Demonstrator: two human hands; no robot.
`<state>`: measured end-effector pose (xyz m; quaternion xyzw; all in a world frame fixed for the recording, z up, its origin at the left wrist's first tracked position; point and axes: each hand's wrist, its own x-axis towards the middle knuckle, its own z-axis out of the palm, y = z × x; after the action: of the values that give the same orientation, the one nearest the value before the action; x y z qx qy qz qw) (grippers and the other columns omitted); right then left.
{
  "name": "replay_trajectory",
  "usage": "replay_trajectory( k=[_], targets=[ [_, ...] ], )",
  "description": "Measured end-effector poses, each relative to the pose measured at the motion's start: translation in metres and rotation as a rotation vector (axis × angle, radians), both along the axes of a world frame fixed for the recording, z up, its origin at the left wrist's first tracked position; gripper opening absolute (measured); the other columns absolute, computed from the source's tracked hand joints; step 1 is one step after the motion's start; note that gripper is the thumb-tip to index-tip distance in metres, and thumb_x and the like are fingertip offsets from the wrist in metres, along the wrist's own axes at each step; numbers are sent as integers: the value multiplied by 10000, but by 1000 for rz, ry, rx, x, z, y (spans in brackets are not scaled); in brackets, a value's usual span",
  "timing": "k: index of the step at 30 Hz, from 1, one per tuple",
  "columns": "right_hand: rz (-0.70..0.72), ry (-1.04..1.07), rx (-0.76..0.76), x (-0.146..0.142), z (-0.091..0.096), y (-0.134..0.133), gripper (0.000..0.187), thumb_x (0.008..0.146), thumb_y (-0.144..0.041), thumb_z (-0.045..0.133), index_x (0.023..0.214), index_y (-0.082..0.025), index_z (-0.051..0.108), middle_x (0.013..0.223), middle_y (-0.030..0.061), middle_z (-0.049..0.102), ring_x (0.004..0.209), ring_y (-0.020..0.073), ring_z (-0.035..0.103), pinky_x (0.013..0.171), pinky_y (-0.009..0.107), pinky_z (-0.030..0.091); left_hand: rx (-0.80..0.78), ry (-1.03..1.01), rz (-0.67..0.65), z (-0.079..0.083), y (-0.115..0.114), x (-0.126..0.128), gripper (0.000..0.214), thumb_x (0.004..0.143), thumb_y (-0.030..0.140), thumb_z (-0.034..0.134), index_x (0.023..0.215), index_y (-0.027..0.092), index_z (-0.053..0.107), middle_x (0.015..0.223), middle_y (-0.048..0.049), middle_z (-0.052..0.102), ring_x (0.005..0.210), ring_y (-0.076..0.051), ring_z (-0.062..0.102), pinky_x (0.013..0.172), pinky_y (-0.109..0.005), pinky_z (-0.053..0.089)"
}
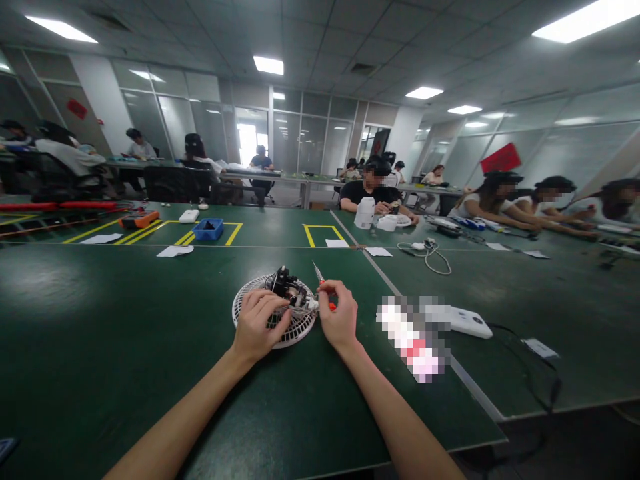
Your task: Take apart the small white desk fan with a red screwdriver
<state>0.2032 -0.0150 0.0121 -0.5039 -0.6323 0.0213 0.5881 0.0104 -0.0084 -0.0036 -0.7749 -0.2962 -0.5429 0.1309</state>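
On the green table lies a round white fan grille (245,319) with a dark motor assembly (286,283) and wires on top of it. My left hand (257,327) rests over the grille's near left side, its fingers curled against the motor parts. What those fingertips grip, if anything, is hidden. My right hand (339,313), at the grille's right edge, is closed around a screwdriver (319,273) with a red handle. The screwdriver's thin tip points up and away from me. A small white part (313,304) sits between the two hands.
A white power strip (465,321) with a dark cable lies to the right, beside a blurred patch. Farther back are a blue bin (208,229), an orange meter (139,219), paper slips and a white cable (440,260). Across the table, a person (373,193) works near white housings (365,213).
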Motion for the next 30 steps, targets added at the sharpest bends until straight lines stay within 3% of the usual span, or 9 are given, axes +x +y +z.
replay_trajectory(
  k=[5, 12, 15, 24, 30],
  targets=[
    [-100, 41, -113, 23, -7, 18, 174, 833, -153, 453, 911, -220, 594, 918, 56, 675, 855, 222, 623, 826, 354, 466, 6, -13, -11, 1, -1, 0, 164, 862, 138, 699, 1003, 209, 656, 903, -19, 747, 917, -226, 656, 911, -416, 483],
    [-221, -262, -494, 33, -22, 29, 205, 900, -260, 529, 1088, -205, 591, 1128, 127, 665, 1062, 287, 620, 905, 389, 451, 1, -13, -17, 0, 0, 0, 167, 866, 130, 685, 1012, 205, 659, 917, -22, 750, 940, -226, 651, 913, -423, 485],
    [-235, -331, -598, 33, -25, 31, 289, 903, -302, 584, 1174, -203, 565, 1147, 126, 670, 1049, 284, 635, 878, 375, 449, -3, -13, -15, 0, 0, 0, 159, 867, 132, 681, 1008, 202, 663, 913, -23, 751, 937, -225, 653, 910, -423, 487],
    [-186, -293, -500, 38, -37, 36, 287, 841, -263, 634, 1119, -229, 573, 930, 66, 680, 830, 251, 650, 731, 339, 444, -9, -24, -14, 1, -1, 1, 159, 868, 136, 666, 1004, 218, 674, 911, -24, 759, 925, -225, 666, 897, -430, 504],
    [-165, -125, -521, 38, -31, 35, 334, 794, -249, 669, 1117, -245, 583, 867, 28, 700, 796, 238, 668, 726, 330, 452, -8, -13, -10, -1, 1, 0, 171, 867, 113, 662, 1001, 220, 670, 906, -18, 755, 918, -221, 663, 897, -420, 497]
  ],
)
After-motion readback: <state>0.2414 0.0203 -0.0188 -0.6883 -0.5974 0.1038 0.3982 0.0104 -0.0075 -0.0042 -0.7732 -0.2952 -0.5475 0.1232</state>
